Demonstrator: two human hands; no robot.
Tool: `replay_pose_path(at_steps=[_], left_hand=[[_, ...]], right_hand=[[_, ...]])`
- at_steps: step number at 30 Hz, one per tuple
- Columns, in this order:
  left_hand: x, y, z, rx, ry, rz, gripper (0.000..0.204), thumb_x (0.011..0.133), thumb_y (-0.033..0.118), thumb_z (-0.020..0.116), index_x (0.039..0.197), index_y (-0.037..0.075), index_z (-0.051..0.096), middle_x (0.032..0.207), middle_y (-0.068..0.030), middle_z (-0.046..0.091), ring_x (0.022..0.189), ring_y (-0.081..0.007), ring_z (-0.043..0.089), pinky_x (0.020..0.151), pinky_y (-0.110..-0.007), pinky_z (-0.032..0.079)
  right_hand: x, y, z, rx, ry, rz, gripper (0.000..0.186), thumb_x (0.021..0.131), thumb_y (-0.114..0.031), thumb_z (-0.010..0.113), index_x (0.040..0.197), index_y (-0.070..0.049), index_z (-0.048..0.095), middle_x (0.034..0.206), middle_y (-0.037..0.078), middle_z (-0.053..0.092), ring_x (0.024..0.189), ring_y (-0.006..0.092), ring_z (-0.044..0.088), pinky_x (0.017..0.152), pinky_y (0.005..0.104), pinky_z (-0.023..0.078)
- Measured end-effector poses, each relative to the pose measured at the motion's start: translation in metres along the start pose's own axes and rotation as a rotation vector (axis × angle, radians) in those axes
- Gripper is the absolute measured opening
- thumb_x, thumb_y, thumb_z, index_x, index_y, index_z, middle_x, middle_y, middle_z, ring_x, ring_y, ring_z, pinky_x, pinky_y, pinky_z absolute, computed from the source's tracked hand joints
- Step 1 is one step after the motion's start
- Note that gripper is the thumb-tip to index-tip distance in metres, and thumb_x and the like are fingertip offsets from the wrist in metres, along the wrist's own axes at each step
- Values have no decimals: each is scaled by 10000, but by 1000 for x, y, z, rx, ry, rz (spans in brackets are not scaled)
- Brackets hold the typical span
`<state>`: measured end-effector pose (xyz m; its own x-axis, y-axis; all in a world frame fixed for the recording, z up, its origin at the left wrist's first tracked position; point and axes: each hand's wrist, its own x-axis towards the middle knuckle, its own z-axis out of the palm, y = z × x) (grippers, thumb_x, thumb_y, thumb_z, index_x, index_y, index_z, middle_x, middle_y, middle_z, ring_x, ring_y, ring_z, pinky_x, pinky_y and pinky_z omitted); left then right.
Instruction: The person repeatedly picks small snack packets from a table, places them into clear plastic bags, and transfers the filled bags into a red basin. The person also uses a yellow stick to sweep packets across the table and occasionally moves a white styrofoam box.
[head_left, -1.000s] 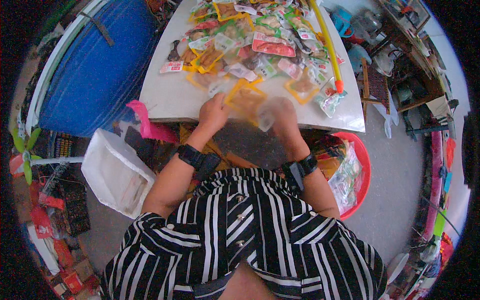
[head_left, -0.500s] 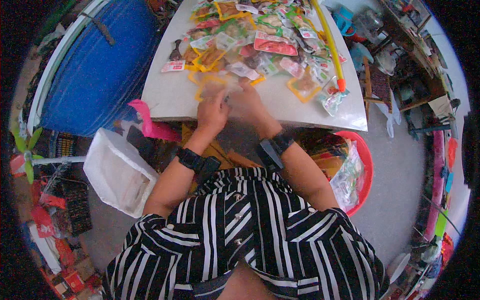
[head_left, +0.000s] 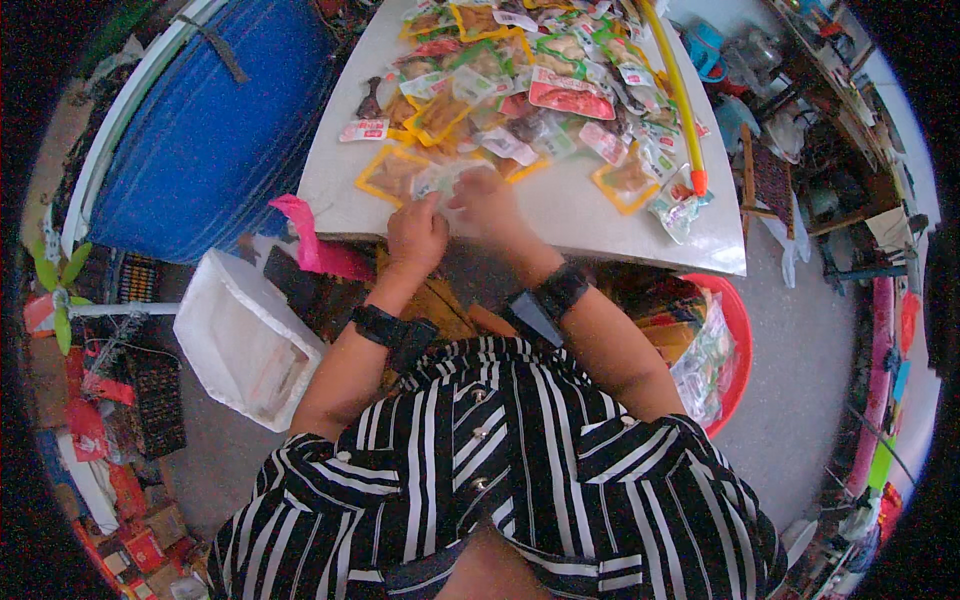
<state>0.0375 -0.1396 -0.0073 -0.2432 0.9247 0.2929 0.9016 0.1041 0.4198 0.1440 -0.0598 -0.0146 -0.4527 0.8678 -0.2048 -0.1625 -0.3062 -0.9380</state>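
My left hand [head_left: 418, 232] is closed at the front of the white table [head_left: 340, 190], its fingertips pinching a pale translucent packet [head_left: 432, 180]. Just left of it a yellow-edged packet [head_left: 387, 174] lies partly blurred. My right hand [head_left: 485, 205] reaches over the same pale packet, smeared by motion, so its grip is unclear. Beyond both hands a heap of sealed food packets [head_left: 510, 85], some yellow, green or red, covers the back of the table. Another yellow-edged packet [head_left: 620, 182] is to the right.
A yellow pole with an orange tip [head_left: 690, 140] lies along the right edge. Below are a white foam box [head_left: 235, 320], pink plastic [head_left: 300, 232] and a red tub [head_left: 740, 350] holding packets. A blue container [head_left: 210, 130] stands left; cluttered shelves [head_left: 820, 120] stand right.
My right hand has swung leftward from the table's right-front to beside my left hand. The yellow-edged packet that was between my hands is no longer clearly seen there. The view has shifted slightly.
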Motion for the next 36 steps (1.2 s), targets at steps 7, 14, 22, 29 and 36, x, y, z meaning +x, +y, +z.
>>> replay_pose_path(at_steps=[7, 14, 22, 29, 36], left_hand=[[-4, -17, 7, -321, 280, -24, 213, 719, 65, 448, 913, 18, 521, 772, -163, 539, 715, -302, 518, 651, -370, 414], [10, -44, 1, -1160, 375, -634, 178, 759, 93, 477, 905, -5, 503, 819, -28, 509, 749, -118, 476, 670, -244, 402], [6, -43, 14, -896, 165, -388, 209, 742, 84, 470, 927, -11, 499, 834, -54, 533, 758, -125, 491, 690, -234, 398], [4, -35, 8, -718, 209, -271, 227, 735, 84, 482, 941, -11, 493, 784, -66, 546, 717, -125, 501, 640, -254, 409], [2, -13, 8, -328, 129, -184, 219, 719, 134, 474, 887, 2, 520, 743, -143, 561, 674, -276, 538, 616, -349, 420]], right_hand=[[27, -21, -21, -1027, 38, -624, 205, 680, -46, 492, 884, -27, 507, 826, 148, 533, 758, 323, 520, 646, 346, 432], [29, -12, -27, -1351, -145, -762, 420, 617, -115, 535, 1026, -53, 463, 990, 114, 479, 946, 291, 461, 718, 373, 423], [24, -16, -8, -1629, 21, -940, 212, 632, -166, 513, 828, -89, 543, 918, 72, 511, 917, 215, 479, 733, 422, 376], [7, -62, -23, -1454, -33, -724, 96, 643, -123, 499, 717, -72, 532, 755, 81, 536, 796, 261, 509, 646, 403, 393], [-52, -61, -83, -1498, 35, -594, 168, 700, -132, 488, 830, -41, 543, 1083, 200, 431, 1053, 329, 380, 829, 439, 339]])
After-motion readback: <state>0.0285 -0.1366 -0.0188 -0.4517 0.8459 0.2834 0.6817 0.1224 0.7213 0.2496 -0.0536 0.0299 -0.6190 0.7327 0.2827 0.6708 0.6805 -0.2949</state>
